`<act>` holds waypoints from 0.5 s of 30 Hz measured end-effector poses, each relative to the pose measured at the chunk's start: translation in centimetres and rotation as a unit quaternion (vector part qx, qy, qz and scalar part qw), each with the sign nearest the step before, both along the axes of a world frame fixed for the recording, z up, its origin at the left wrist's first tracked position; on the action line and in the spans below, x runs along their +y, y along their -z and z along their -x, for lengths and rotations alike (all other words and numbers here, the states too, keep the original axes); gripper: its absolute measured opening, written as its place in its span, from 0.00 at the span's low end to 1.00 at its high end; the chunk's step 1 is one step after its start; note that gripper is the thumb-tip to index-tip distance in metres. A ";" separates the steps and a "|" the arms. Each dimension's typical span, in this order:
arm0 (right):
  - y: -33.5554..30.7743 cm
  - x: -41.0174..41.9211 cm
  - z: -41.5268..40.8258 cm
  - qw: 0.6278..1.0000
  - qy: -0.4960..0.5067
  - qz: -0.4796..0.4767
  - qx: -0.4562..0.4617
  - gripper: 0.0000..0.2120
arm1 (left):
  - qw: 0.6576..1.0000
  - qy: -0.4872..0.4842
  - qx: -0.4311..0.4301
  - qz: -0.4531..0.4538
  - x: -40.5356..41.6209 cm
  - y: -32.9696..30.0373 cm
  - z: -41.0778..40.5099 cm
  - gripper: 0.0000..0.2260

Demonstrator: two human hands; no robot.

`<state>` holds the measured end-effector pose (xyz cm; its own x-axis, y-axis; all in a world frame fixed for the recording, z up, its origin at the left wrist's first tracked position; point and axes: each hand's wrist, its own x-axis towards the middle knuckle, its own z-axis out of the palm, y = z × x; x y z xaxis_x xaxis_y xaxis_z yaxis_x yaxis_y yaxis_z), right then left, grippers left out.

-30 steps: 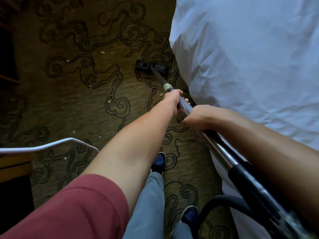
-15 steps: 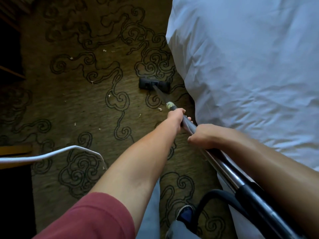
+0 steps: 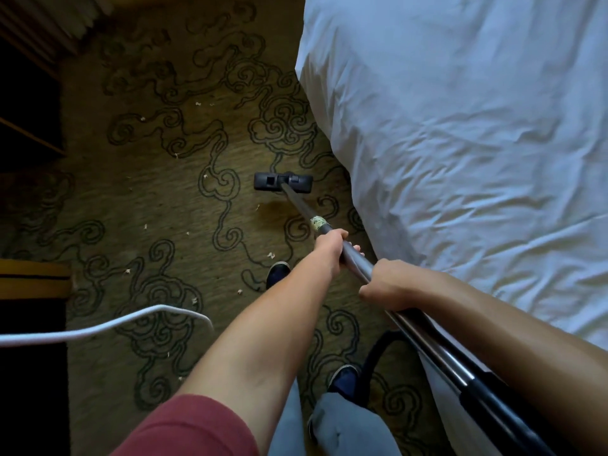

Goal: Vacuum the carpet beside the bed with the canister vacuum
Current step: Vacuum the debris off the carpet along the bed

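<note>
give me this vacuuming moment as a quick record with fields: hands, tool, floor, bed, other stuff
left hand: left hand grips the wand, further down it
right hand: right hand grips the wand, nearer the body
tool: metal wand ends in a black floor head flat on the carpet
floor: patterned carpet with pale crumbs scattered left of and behind the head
bed: white bedding to the right of the head
other: white cord at left; black hose by the feet
</note>
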<state>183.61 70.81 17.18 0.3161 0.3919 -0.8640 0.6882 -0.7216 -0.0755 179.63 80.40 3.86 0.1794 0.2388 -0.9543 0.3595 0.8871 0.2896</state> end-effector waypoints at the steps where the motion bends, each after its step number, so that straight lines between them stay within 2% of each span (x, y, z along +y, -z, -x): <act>1: 0.0 -0.9 0.3 1.000 0.003 -0.001 0.002 0.20 | 1.000 -0.002 -0.001 0.000 -0.8 -0.1 0.3 0.18; 4: 0.2 -2.6 1.0 1.000 0.005 -0.001 0.006 0.19 | 1.000 -0.002 -0.006 -0.003 -2.9 -0.1 0.9 0.18; 10: 0.4 -2.7 0.9 1.000 0.002 -0.011 0.014 0.10 | 1.000 -0.012 -0.003 -0.001 -3.1 0.3 1.0 0.17; 12: 0.4 -1.2 0.1 0.999 0.019 -0.024 0.016 0.12 | 1.000 -0.019 -0.003 -0.006 -1.1 0.5 0.1 0.17; 15: 0.6 2.5 -1.0 0.995 0.074 -0.057 0.024 0.24 | 0.999 -0.025 -0.009 -0.023 3.2 0.7 -1.5 0.12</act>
